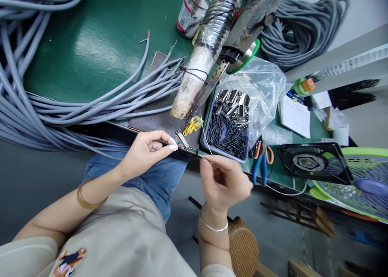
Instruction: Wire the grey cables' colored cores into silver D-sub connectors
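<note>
My left hand [150, 150] is closed in a pinch beside a metal multi-pin connector [182, 141] at the table's front edge. Thin coloured wires [178, 143] show between its fingertips and the connector. To the right, my right hand [224, 182], blurred by motion, has thumb and forefinger pressed together on a thin silvery wire [206, 137], which runs down to it from above. The fingertips are a short way from the connector. Just behind the connector lies a yellow clip-like piece [193, 125] on a dark board [151, 121].
Grey cables [100, 109] cover the left side. A taped duct [194, 77] slants down over the board. A box [222, 153] holds black sleeves and metal connectors. Blue-handled pliers [260, 168], a black fan [312, 162] and a green basket [363, 154] stand right.
</note>
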### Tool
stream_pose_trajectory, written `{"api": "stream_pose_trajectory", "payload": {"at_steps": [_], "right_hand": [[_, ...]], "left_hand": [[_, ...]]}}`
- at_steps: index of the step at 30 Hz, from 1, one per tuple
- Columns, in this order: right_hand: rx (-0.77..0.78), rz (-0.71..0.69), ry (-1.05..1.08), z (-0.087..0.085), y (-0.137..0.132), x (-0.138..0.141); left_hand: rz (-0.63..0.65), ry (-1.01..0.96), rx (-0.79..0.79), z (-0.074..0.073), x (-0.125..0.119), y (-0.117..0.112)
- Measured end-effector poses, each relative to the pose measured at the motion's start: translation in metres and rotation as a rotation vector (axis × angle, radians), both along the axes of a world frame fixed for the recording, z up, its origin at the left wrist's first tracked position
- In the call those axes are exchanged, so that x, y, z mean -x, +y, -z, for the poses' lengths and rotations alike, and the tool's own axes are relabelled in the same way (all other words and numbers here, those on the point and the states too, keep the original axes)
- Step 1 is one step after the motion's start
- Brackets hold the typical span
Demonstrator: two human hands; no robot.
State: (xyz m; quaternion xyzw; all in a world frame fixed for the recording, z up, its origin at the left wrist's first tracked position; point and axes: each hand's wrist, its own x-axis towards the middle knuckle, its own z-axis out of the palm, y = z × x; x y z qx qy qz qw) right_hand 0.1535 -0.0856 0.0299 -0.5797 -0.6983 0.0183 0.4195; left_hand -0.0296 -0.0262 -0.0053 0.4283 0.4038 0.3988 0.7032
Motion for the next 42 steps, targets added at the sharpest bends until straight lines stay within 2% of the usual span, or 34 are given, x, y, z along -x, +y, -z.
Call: {"api": "stream_pose_trajectory", "payload": {"at_steps": [2,4,10,14,17,20,25,31,42], "right_hand": [[-0.044,0.063,0.228,0.002,-0.004,0.0],[-0.039,0.104,0.341,0.005,-0.005,0.001],[0.111,0.045,0.284,0.025,0.007,0.009],[0.093,0.053,0.271,0.038,0.015,0.016],[0.047,0.038,0.241,0.042,0.019,0.017],[0.025,0.014,0.23,0.042,0.023,0.015],[0.051,-0.031,0.295,0.037,0.028,0.011],[0.097,-0.068,0.347,0.033,0.033,0.01],[0.073,-0.104,0.305,0.021,0.039,0.009]], "left_hand": [[-0.03,0.021,-0.02,-0.001,0.0,0.002],[-0.036,0.031,-0.022,-0.003,0.001,0.004],[-0.054,0.001,-0.007,-0.011,-0.001,0.009],[-0.082,0.065,-0.093,-0.012,-0.003,0.012],[-0.085,0.193,-0.223,-0.011,-0.004,0.014],[-0.09,0.326,-0.37,-0.008,-0.005,0.016],[-0.133,0.435,-0.569,-0.007,-0.007,0.019],[-0.16,0.53,-0.601,-0.012,-0.007,0.022],[-0.191,0.485,-0.722,-0.023,-0.003,0.026]]}}
